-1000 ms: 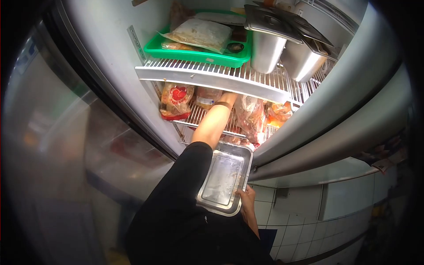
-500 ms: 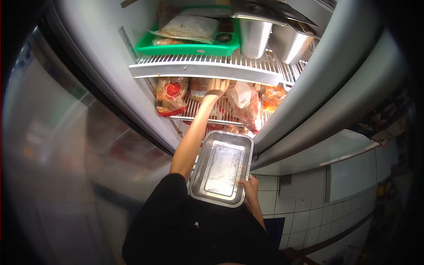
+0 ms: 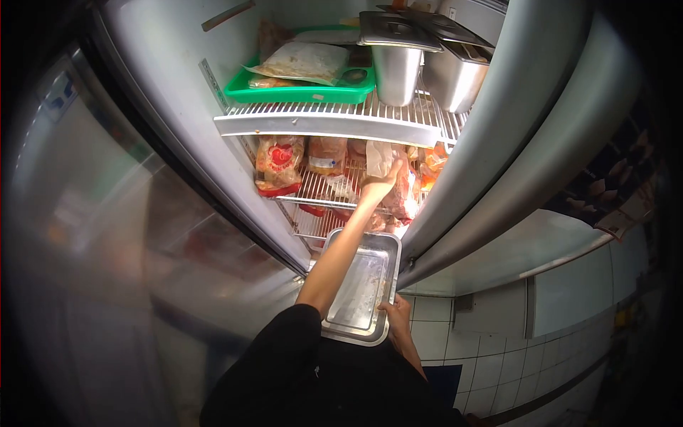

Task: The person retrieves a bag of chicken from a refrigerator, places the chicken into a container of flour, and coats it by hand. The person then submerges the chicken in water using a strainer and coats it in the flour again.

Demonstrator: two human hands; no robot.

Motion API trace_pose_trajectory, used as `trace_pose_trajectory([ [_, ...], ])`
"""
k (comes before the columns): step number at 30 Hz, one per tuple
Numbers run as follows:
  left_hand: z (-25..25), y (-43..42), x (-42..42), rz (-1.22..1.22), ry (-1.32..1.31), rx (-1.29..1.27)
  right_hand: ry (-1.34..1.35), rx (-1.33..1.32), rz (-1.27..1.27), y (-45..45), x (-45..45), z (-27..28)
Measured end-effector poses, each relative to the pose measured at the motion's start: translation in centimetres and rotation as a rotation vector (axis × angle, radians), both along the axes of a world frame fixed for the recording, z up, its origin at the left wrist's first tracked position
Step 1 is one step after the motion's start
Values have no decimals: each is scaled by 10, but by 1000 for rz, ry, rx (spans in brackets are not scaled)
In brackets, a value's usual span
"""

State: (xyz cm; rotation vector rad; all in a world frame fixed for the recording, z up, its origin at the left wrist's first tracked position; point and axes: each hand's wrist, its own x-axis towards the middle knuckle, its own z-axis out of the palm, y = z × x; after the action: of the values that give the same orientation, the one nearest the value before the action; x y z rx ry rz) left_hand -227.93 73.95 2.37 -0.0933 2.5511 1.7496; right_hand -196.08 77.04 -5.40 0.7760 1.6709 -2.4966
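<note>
My left hand [image 3: 380, 186] reaches into the fridge at the middle shelf, closed on the front of a clear plastic bag of reddish meat [image 3: 405, 196]. Its fingertips are partly lost against the pale upper part of the bag. Low in front of my body, my right hand [image 3: 398, 317] grips the right rim of a rectangular metal tray [image 3: 359, 288], with the thumb over the edge. Nothing lies in the visible part of the tray; my left forearm crosses over its left side.
Left on that shelf are a bag with a red heart print [image 3: 279, 160] and another packed bag [image 3: 327, 153]; orange packages [image 3: 432, 167] sit right. Above, the wire shelf [image 3: 327, 127] carries a green tray [image 3: 299, 94] and lidded steel containers [image 3: 397, 75]. A fridge door [image 3: 512, 171] stands right.
My left hand has moved right and toward me, from the packed bag at the shelf's middle to the bag of meat. My right hand still holds the tray.
</note>
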Motion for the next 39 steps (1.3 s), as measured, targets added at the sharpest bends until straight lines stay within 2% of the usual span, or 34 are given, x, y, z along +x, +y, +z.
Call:
trace_pose_trajectory([
  [1, -4, 2, -10, 76, -34, -20, -2, -4, 13, 3, 4, -2],
  [3, -47, -2, -40, 161, 214, 121, 3, -33, 39, 13, 6, -8],
  [4, -43, -9, -27, 185, 220, 119, 8, -34, 63, 20, 7, -10],
  [6, -35, -27, 14, 119, 376, 537, 15, -35, 86, 33, 9, -19],
  [8, -6, -29, 57, 354, 219, 582, 35, -10, 131, 49, 11, -32],
  [11, 10, -37, 117, 461, 532, 669, 41, -35, 198, 66, 10, -28],
  [13, 19, -59, 164, 308, 331, 470, 50, 11, 281, 80, 4, -33],
  [16, 23, -67, 240, 416, 368, 304, -35, 55, 410, 102, 18, -25],
  [17, 9, -70, 261, 507, 303, 201, -34, 66, 434, 107, 19, -21],
  [18, -2, -74, 286, 523, 300, 204, -25, 78, 453, 109, 21, -16],
  [19, -13, -76, 312, 465, 466, -171, -14, 46, 432, 110, 28, -8],
  [21, -18, -72, 352, 397, 623, -546, -20, 96, 422, 118, 49, 2],
  [23, 2, -51, 389, 141, 329, -205, 8, 201, 388, 133, 72, -12],
  [25, 22, -35, 423, -58, 276, -137, 19, 201, 349, 147, 109, -7],
  [26, 28, -29, 438, -127, 376, -241, 31, 198, 303, 153, 128, -3],
  [27, 33, -24, 456, -116, 387, -243, 44, 201, 312, 159, 148, 1],
  [29, 33, -15, 502, -35, 358, 204, 45, 134, 168, 167, 195, 2],
  [32, 21, -4, 583, -102, 268, 259, 82, 112, 40, 182, 278, -7],
  [34, 40, -9, 638, -120, 229, 224, 66, 150, 92, 186, 332, 2],
  [37, 76, -25, 714, -63, 9, 137, 32, 107, 66, 171, 397, 12],
  [39, 61, -40, 759, 19, 91, 152, 54, 129, 133, 169, 411, -5],
])
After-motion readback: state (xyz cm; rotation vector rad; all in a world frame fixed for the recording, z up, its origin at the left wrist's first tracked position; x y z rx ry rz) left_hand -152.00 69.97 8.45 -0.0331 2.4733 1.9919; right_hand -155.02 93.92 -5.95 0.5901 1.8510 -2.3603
